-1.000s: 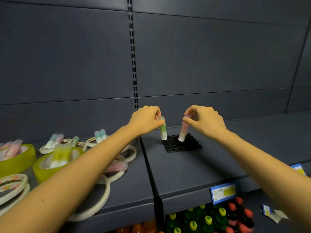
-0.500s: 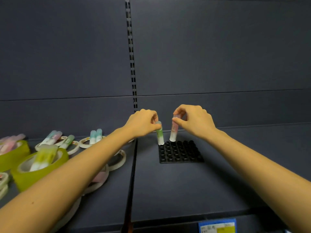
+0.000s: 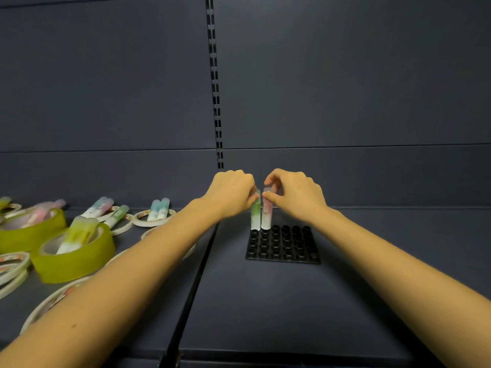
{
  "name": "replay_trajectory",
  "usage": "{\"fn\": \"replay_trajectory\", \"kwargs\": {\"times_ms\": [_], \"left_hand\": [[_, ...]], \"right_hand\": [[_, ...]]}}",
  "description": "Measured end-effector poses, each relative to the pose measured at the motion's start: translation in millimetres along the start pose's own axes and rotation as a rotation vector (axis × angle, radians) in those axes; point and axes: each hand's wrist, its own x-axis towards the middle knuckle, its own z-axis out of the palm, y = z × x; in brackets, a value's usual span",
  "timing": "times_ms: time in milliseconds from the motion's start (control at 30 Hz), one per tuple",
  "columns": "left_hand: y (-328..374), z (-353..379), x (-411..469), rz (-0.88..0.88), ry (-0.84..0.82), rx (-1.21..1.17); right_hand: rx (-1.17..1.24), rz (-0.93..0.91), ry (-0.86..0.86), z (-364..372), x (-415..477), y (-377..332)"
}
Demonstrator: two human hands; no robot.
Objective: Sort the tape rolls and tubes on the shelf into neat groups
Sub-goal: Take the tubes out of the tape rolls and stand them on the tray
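backing the dark shelf (image 3: 265,301) and black rack (image 3: 283,245), a slotted wall (image 3: 345,88).

No wording, brand or number can be read anywhere. The white tape rolls (image 3: 13,263) carry patches of red and orange print on their inner rings, as on the one at the back (image 3: 143,215), but it is too blurred to make out. The lying tubes (image 3: 117,215) have small pale labels on their sides, with marks too small to tell letters or digits.
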Motion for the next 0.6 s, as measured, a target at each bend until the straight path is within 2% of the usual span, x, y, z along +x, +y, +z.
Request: {"fn": "replay_trajectory", "kwargs": {"times_ms": [167,267,433,533,600], "left_hand": [[1.6,-5.4,-4.3,-0.056,-0.040,-0.169],[-0.1,-4.5,-7.6,-0.117,-0.059,-0.267],[-1.1,-8.9,-13.4,-0.105,-0.151,-0.234],[-11.0,-18.1,-26.6,-0.138,-0.065,-0.173],[-25.0,-25.8,-40.7,-0.212,0.020,-0.188]], "right_hand": [[-0.128,-0.091,0.031,1.2,1.0,-2.8],[-0.121,-0.113,0.000,-3.2,2.7,-4.4],[-0.138,-0.112,-0.125,-16.7,6.5,-7.7],[-0.245,-0.166,-0.188,-22.9,9.2,-13.0],[-0.336,-0.240,-0.164,-24.5,8.2,-18.6]]}}
